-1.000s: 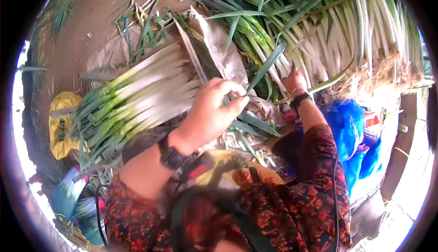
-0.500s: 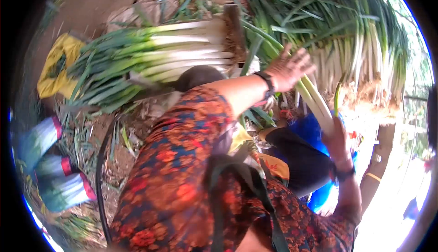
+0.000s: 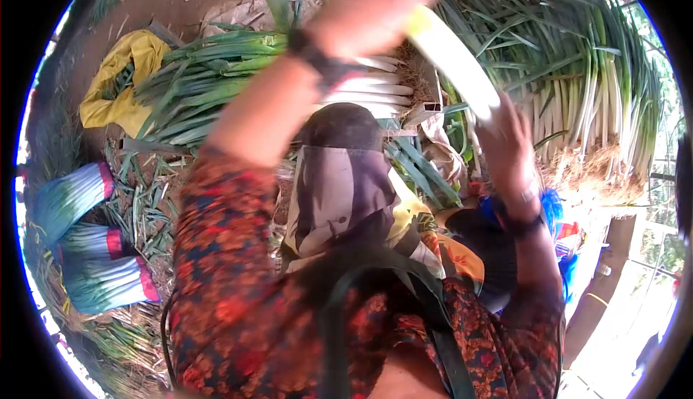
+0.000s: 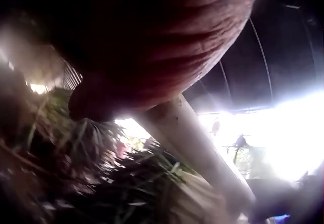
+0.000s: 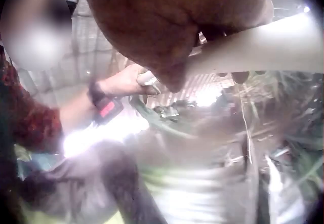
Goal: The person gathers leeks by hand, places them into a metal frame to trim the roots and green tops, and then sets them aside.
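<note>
A thick white leek slants between my two hands in the head view, its green leaves blurred at the top. My left hand grips it near the leaf end, raised over the laid-out leeks. At the root end, my right hand holds the white stalk. The right wrist view shows that hand with thumb and fingers round the leek. From below the left palm, the pale stalk runs down to the right in the left wrist view.
A big heap of rooted leeks lies at the right. Tied bundles with red bands and a yellow bag are at the left. A metal bar end stands by the laid-out row. Leaf scraps litter the ground.
My right hand has come from the heap with a leek. My left hand, spread over its stalk half a second ago, now grips it higher up and further left.
</note>
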A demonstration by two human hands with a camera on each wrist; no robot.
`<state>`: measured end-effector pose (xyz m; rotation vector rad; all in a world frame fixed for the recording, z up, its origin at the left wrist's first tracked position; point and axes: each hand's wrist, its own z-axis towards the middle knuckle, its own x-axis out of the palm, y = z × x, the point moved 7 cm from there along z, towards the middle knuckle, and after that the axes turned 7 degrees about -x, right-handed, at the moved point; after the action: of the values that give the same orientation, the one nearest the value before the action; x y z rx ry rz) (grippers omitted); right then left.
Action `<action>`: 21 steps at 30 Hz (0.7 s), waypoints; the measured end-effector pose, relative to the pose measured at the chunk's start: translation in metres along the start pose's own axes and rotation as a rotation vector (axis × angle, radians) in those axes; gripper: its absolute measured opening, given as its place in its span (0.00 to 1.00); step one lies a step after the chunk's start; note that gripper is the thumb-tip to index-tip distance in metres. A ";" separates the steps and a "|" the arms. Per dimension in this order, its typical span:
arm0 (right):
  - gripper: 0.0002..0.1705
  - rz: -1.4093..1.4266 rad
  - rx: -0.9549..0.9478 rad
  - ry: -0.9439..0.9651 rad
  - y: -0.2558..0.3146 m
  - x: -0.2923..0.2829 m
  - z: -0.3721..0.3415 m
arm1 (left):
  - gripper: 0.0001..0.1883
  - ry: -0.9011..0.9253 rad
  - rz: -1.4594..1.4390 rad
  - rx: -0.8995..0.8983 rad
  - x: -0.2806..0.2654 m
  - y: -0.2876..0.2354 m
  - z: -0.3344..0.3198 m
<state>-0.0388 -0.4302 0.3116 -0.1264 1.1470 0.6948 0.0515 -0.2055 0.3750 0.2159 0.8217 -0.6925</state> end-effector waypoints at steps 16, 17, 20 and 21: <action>0.31 0.273 -0.015 0.280 0.042 0.347 0.195 | 0.24 0.652 0.676 -0.566 -0.012 0.248 -0.176; 0.31 0.157 0.113 0.344 0.006 0.349 0.179 | 0.26 0.641 0.502 -0.536 0.026 0.246 -0.190; 0.30 -0.093 0.366 0.366 -0.048 0.346 0.148 | 0.28 0.529 0.266 -0.526 0.133 0.284 -0.259; 0.30 -0.060 0.346 0.350 -0.051 0.353 0.146 | 0.27 0.496 0.335 -0.556 0.134 0.276 -0.254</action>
<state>0.1866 -0.2516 0.0552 0.0122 1.5761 0.4201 0.1411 0.0498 0.0827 0.0143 1.3803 -0.0711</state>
